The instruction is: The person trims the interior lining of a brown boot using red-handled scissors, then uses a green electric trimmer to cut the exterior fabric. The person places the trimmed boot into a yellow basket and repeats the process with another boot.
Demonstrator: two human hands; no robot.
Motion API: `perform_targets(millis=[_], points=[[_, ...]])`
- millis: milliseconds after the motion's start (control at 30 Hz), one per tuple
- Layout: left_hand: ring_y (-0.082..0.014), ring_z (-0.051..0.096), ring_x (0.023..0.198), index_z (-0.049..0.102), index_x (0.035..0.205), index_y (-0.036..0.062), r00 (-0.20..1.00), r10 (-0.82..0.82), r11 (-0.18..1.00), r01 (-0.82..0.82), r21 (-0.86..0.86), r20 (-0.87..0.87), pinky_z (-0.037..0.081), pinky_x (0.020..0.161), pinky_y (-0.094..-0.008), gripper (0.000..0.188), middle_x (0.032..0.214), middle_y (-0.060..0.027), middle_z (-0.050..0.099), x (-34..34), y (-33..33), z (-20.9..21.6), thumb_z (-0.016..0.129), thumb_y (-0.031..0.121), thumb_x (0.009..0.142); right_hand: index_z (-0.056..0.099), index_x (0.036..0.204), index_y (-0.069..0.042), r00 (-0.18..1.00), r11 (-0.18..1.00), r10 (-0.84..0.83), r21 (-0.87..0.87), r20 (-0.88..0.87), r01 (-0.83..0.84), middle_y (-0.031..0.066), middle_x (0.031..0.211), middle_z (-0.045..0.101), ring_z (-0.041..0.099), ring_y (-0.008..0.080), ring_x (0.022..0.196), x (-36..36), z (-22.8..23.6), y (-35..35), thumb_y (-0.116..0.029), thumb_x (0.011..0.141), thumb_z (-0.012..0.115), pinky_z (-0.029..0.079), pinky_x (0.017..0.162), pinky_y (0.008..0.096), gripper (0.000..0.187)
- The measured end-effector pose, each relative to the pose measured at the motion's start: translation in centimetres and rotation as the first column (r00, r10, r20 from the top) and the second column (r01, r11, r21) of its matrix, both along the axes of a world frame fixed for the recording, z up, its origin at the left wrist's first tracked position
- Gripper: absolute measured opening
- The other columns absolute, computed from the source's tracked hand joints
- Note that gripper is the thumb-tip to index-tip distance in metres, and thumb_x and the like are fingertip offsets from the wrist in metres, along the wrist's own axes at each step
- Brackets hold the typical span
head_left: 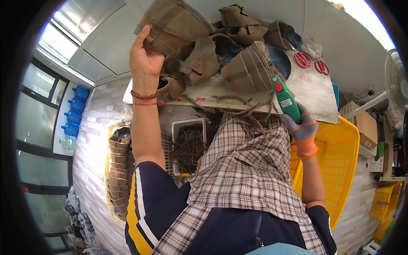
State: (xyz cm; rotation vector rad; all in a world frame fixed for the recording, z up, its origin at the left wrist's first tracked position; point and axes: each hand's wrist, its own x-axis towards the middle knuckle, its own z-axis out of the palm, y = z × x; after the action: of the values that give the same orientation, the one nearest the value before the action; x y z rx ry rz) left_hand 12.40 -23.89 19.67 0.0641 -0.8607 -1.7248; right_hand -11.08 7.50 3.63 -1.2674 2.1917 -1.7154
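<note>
My bare left hand [146, 59], with red beads at the wrist, grips a brown leather boot upper [178, 25] and holds it raised over the far left of the table. My right hand [304, 125], in a grey and orange glove, is closed around a green handheld power cutter [288, 102] with a red button. The cutter's head points away from me, beside another brown boot upper [248, 70] with a dark blue lining. Several more uppers [199, 61] lie heaped between my hands. Thin brown trimmings [250, 114] hang over the table's near edge and onto my checked apron [246, 170].
Two red-handled scissors [302, 60] lie at the right of the worn table [312, 91]. Below stand a white box [190, 122] of trimmings, a yellow crate [340, 170], and stacked brown pieces [118, 178] at left. A fan [397, 80] is at far right.
</note>
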Motion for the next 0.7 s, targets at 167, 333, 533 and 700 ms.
perform_targets(millis=[167, 333, 533, 700], points=[[-0.0312, 0.057, 0.109, 0.052, 0.112, -0.0061, 0.885, -0.455, 0.864, 0.465, 0.191, -0.098, 0.047, 0.097, -0.0441, 0.025, 0.116, -0.0205, 0.059, -0.9, 0.1, -2.1, 0.05, 0.005, 0.09, 0.064, 0.106, -0.002, 0.821, 0.98, -0.138, -0.199, -0.553, 0.03, 0.0119, 0.078, 0.067, 0.064, 0.0242, 0.065, -1.0, 2.3, 0.2, -0.027, 0.058, 0.086, 0.051, 0.059, 0.0326, 0.058], [-0.0323, 0.059, 0.102, 0.051, 0.108, -0.0081, 0.86, -0.502, 0.758, 0.49, 0.431, -0.096, 0.051, 0.091, -0.0428, 0.022, 0.111, -0.0212, 0.059, -3.5, 0.5, -5.1, 0.047, 0.005, 0.091, 0.066, 0.103, -0.004, 0.646, 0.972, -0.231, -0.196, -0.728, 0.126, 0.0091, 0.075, 0.066, 0.06, 0.0227, 0.06, -2.5, 1.7, 1.4, -0.034, 0.056, 0.086, 0.049, 0.055, 0.0316, 0.059], [-0.0325, 0.06, 0.101, 0.05, 0.107, -0.0077, 0.827, -0.556, 0.703, 0.518, 0.487, -0.078, 0.051, 0.09, -0.0431, 0.021, 0.11, -0.0211, 0.059, -5.1, 0.4, -7.3, 0.046, 0.005, 0.091, 0.066, 0.104, -0.004, 0.629, 0.98, -0.201, -0.16, -0.751, 0.122, 0.0088, 0.073, 0.065, 0.059, 0.0227, 0.058, -3.2, 1.3, 2.2, -0.038, 0.055, 0.086, 0.048, 0.053, 0.0318, 0.063], [-0.0332, 0.059, 0.101, 0.05, 0.108, -0.0076, 0.821, -0.562, 0.663, 0.52, 0.539, -0.1, 0.05, 0.091, -0.0438, 0.022, 0.111, -0.0212, 0.059, -5.9, 0.3, -8.1, 0.047, 0.004, 0.09, 0.065, 0.104, -0.004, 0.665, 0.984, -0.178, -0.153, -0.725, 0.096, 0.0099, 0.075, 0.066, 0.059, 0.0245, 0.058, -3.9, 0.0, 2.4, -0.035, 0.055, 0.086, 0.048, 0.056, 0.0322, 0.062]])
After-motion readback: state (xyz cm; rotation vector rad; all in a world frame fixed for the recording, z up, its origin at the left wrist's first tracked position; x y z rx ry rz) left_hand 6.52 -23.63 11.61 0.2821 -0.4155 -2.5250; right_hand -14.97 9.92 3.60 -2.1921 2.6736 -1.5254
